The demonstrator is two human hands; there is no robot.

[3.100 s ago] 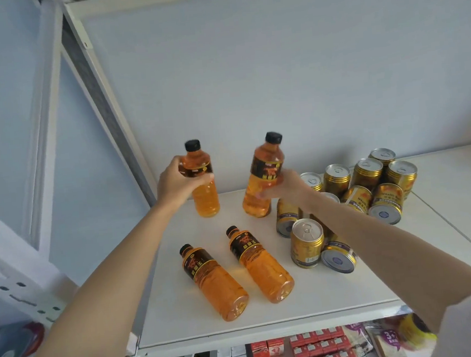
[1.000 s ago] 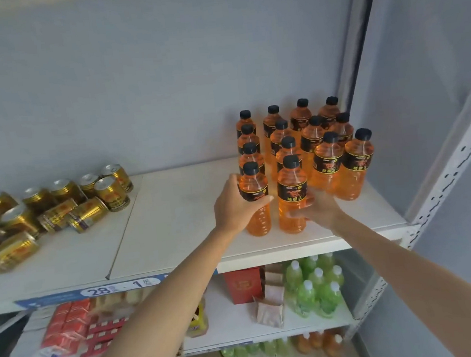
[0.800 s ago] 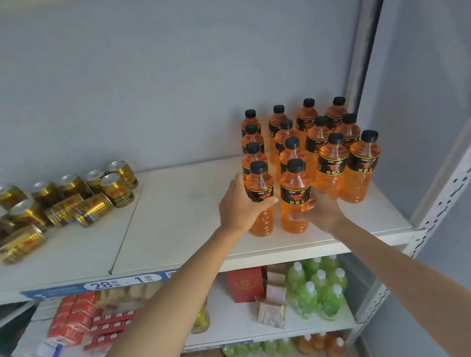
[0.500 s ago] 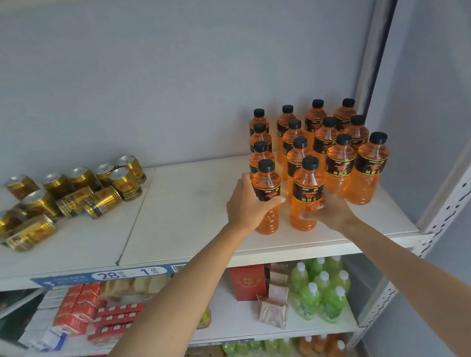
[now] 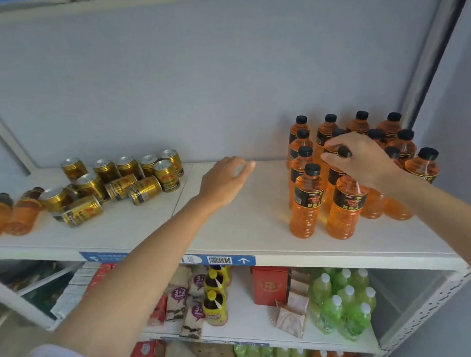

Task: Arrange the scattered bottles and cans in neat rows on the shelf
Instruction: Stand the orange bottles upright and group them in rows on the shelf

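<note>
My left hand (image 5: 225, 179) hovers over the bare middle of the shelf (image 5: 232, 221), fingers relaxed and loosely spread, holding nothing. My right hand (image 5: 356, 161) reaches over the standing bottles (image 5: 305, 203) on the right end, fingers bent above their black caps; I cannot tell whether it grips one or only touches the tops. Those orange bottles stand upright in tight rows running from the shelf's front edge back to the wall.

On the left end two more orange bottles (image 5: 4, 213) lie on their sides near the front. Just beside them sits a loose cluster of gold cans (image 5: 119, 181), some upright toward the wall, several tipped over in front.

Below, a lower shelf carries green bottles (image 5: 341, 303), a red box (image 5: 270, 285) and small packets (image 5: 180, 304).
</note>
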